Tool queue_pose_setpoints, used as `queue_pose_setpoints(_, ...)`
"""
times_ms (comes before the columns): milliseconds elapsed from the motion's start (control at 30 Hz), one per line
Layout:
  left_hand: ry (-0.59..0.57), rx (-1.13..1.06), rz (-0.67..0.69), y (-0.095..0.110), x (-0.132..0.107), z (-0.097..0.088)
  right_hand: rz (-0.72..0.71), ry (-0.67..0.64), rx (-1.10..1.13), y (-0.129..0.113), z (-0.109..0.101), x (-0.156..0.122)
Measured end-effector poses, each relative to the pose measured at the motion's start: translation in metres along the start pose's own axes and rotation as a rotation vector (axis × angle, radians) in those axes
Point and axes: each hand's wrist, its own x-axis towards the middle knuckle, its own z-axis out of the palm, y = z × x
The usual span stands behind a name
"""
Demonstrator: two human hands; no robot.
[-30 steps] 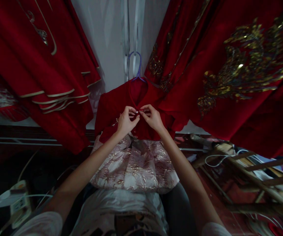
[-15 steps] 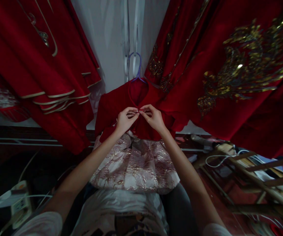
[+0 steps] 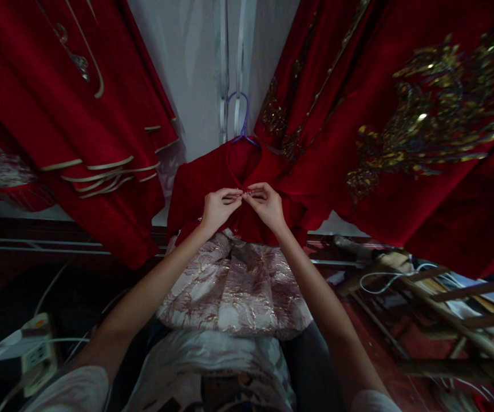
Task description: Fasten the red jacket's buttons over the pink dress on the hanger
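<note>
A red jacket (image 3: 195,177) with a short pale pink brocade skirt part (image 3: 233,286) below it hangs on a purple hanger (image 3: 245,117). At its front opening, just under the collar, my left hand (image 3: 220,209) pinches the jacket's left front edge between thumb and fingers. Close against it, my right hand (image 3: 268,205) pinches the other front edge. Between the fingertips shows a small red fastening (image 3: 247,193), too small to make out fully; it looks like a button or knot with tiny shiny beads.
Red garments with cream piping (image 3: 113,131) hang on the left. Others with gold sequins (image 3: 435,109) hang on the right. A power strip (image 3: 38,355) with cables lies at lower left. A wooden rack (image 3: 444,309) with papers and a white cable stands at lower right.
The fingertips have shifted slightly at the fastening, and a little more of it shows between them. Both hands still pinch the jacket front. The whole view has moved very slightly.
</note>
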Motion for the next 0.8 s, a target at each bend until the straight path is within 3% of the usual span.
queue_pose_setpoints(300,-0.027,0.014,0.061,0.0,0.001,-0.005,0.078,-0.014,0.091,0.001,0.003,0.004)
queue_pose_setpoints(467,-0.062,0.013,0.06,0.0,-0.001,0.003,0.0,-0.011,0.062,0.009,0.01,0.003)
queue_pose_setpoints(633,0.008,-0.149,-0.008,-0.006,-0.006,0.016,-0.078,0.001,0.014,0.017,0.019,-0.019)
queue_pose_setpoints(800,-0.062,-0.29,-0.072,-0.011,-0.007,0.025,-0.015,-0.101,-0.125,0.029,0.019,-0.045)
